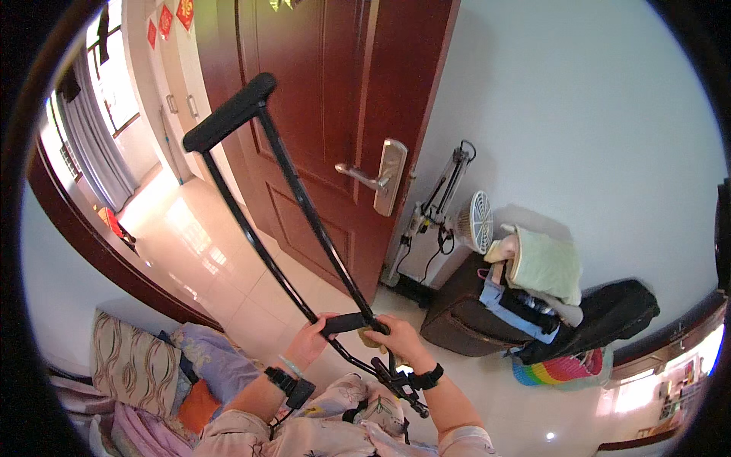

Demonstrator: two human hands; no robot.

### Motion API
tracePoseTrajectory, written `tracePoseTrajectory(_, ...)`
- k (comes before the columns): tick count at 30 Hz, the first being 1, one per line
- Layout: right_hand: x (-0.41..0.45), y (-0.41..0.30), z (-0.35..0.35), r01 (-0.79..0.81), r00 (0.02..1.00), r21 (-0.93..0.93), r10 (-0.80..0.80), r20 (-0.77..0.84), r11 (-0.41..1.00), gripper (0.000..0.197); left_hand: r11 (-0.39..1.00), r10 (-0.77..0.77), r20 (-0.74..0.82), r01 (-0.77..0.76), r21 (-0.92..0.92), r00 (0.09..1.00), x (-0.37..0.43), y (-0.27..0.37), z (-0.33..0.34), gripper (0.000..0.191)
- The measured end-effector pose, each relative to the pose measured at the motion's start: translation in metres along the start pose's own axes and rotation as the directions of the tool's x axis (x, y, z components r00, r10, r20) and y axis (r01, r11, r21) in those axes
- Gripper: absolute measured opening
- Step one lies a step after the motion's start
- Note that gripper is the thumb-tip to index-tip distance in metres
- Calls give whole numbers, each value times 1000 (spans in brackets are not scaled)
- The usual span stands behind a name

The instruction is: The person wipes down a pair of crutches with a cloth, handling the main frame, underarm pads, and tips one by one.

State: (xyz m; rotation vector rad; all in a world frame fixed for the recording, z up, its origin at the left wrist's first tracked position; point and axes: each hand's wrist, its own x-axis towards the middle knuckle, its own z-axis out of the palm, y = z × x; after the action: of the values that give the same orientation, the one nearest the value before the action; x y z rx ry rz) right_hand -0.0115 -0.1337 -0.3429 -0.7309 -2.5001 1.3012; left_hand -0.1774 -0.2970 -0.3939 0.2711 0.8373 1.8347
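Note:
A black metal underarm crutch [297, 200] slants across the view, its padded top at the upper left and its lower end near my lap. My left hand [311, 343] is closed around the frame at the left end of the padded crossbar handgrip [342, 324]. At that handgrip's right end, my right hand [402, 340] grips the other side of the frame, and something yellowish shows by its fingers. Below the right hand, a small black bracket-like part [402, 385] with a rod sits by the crutch's lower end; how it is attached cannot be told.
A dark red door [320, 114] with a lever handle stands open ahead. Right of it are a folded metal stand [440, 200], a white-grilled round basket or fan, a brown ottoman [468, 314] with clothes on top, and a rainbow basket [559, 368]. Cushions and bedding [137, 360] lie left.

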Motion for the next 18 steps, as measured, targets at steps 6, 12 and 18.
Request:
tracePoseTrajectory(6, -12, -29, -62, -22, 999, -133, 15, -51, 991, 36, 983, -71, 77, 57, 174, 995, 21, 32, 83, 28)
tracePoseTrajectory(12, -33, -61, -130, -175, 983, 155, 182, -28, 972, 42, 952, -133, 139, 88, 293, 981, 50, 32, 144, 21)
tracePoseTrajectory(18, -50, -35, -162, -170, 961, 195, 207, -185, 966, 36, 909, -226, 290, 94, 405, 930, 87, 3, 181, 32)
